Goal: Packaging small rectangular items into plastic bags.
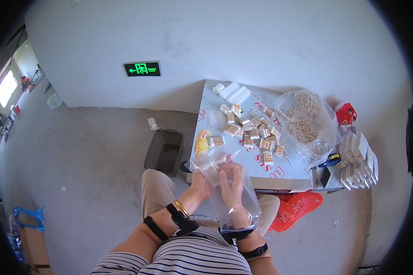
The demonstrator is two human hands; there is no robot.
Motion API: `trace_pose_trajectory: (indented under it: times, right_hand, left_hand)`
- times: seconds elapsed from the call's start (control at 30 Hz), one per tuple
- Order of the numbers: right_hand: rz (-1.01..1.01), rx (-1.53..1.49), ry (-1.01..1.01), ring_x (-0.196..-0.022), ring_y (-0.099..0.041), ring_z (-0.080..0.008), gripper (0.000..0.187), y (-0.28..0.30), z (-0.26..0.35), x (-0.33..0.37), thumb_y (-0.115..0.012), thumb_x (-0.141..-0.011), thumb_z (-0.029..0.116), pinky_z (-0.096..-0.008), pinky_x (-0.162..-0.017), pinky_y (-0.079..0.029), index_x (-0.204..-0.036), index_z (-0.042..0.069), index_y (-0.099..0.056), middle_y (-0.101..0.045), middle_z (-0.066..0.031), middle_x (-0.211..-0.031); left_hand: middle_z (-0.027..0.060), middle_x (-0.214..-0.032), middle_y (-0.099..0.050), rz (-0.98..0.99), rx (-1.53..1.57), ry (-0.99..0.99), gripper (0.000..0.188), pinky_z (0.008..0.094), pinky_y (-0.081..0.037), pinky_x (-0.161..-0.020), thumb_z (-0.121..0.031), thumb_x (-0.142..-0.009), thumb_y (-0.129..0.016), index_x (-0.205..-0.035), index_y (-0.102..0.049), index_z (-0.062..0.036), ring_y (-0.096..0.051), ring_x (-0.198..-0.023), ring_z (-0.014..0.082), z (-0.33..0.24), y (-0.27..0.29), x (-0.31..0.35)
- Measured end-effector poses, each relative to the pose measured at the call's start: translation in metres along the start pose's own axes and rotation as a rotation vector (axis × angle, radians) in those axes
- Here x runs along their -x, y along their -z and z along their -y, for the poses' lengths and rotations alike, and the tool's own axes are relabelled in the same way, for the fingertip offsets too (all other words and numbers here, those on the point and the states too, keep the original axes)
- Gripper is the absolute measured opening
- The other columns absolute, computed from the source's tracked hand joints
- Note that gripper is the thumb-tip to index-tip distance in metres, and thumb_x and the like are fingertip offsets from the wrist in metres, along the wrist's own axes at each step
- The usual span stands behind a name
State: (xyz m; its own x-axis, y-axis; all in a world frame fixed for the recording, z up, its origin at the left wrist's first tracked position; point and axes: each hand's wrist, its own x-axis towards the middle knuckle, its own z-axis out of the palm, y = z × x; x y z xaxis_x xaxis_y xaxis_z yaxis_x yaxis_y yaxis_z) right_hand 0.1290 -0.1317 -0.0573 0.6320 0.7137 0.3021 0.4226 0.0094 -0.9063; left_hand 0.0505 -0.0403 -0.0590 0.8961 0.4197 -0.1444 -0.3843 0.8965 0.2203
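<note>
Pale bundle of thin straight sticks (210, 171) in a clear, soft plastic bag (247, 201), at the centre of the frame.
The left hand (199, 185) wraps around the bundle; the right hand (232, 183) bends its fingers beside it, the bag draped over that wrist, though whether it grips I cannot tell. The bundle should be light, its sticks easily snapped and the film slippery: best held gently around the middle, above the silver bench's (300, 170) near edge.

Passable: bare desk (298, 166), front right. Blocked: stick packets (253, 134) crowd the middle, big clear bag (326, 137) bars right, white packs (358, 158) stacked beside it, wall (243, 46) behind.
</note>
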Motion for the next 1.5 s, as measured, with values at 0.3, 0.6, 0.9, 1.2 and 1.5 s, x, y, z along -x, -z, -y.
trace_pose_trajectory:
  times: [0.3,0.6,0.9,1.2,1.5]
  right_hand:
    - [-0.153,-0.126,-0.055,-0.094,-0.054,-0.0282,0.036,-0.010,0.002,0.000,-0.060,-0.081,-0.003,-0.0350,-0.082,-0.046,-0.116,0.004,-0.056,-0.055,-0.0166,-0.104]
    - [0.060,0.177,0.167,-0.095,-0.052,-0.0322,0.040,-0.003,0.009,0.007,-0.065,-0.080,0.002,-0.0398,-0.085,-0.044,-0.119,0.005,-0.057,-0.054,-0.0161,-0.107]
    - [0.129,0.120,0.047,-0.094,-0.056,-0.0249,0.055,0.010,-0.011,0.000,-0.068,-0.084,0.010,-0.0362,-0.085,-0.045,-0.132,0.000,-0.042,-0.058,-0.0156,-0.103]
    - [0.179,0.059,0.122,-0.126,-0.041,-0.0255,0.084,0.001,0.011,0.001,-0.075,-0.076,0.002,-0.0348,-0.099,-0.041,-0.144,0.003,-0.025,-0.039,-0.0191,-0.137]
    - [0.146,-0.428,-0.239,-0.107,-0.055,-0.0195,0.075,0.007,0.017,-0.004,-0.072,-0.080,0.001,-0.0318,-0.090,-0.048,-0.140,0.005,-0.028,-0.054,-0.0155,-0.120]
  left_hand:
    - [0.0134,-0.145,-0.042,0.083,0.013,0.000,0.085,0.0434,-0.035,-0.110,-0.071,-0.090,-0.023,-0.143,-0.036,-0.0062,-0.042,-0.132,0.0291,0.002,0.004,-0.002]
    - [0.0099,-0.147,-0.040,0.050,-0.085,-0.034,0.084,0.0464,-0.034,-0.110,-0.072,-0.090,-0.022,-0.146,-0.034,-0.0100,-0.040,-0.134,0.0271,-0.007,0.015,0.007]
    - [0.0104,-0.145,-0.042,0.084,-0.115,-0.028,0.090,0.0435,-0.037,-0.109,-0.076,-0.087,-0.024,-0.145,-0.036,-0.0079,-0.045,-0.129,0.0276,-0.010,0.013,0.006]
    - [0.0100,-0.143,-0.044,-0.020,-0.188,0.035,0.089,0.0402,-0.035,-0.110,-0.074,-0.088,-0.029,-0.145,-0.034,-0.0062,-0.045,-0.130,0.0252,-0.010,0.017,0.007]
    - [0.0066,-0.141,-0.047,-0.144,-0.238,0.125,0.079,0.0394,-0.036,-0.108,-0.068,-0.092,-0.030,-0.144,-0.037,-0.0078,-0.048,-0.127,0.0248,0.000,0.014,0.014]
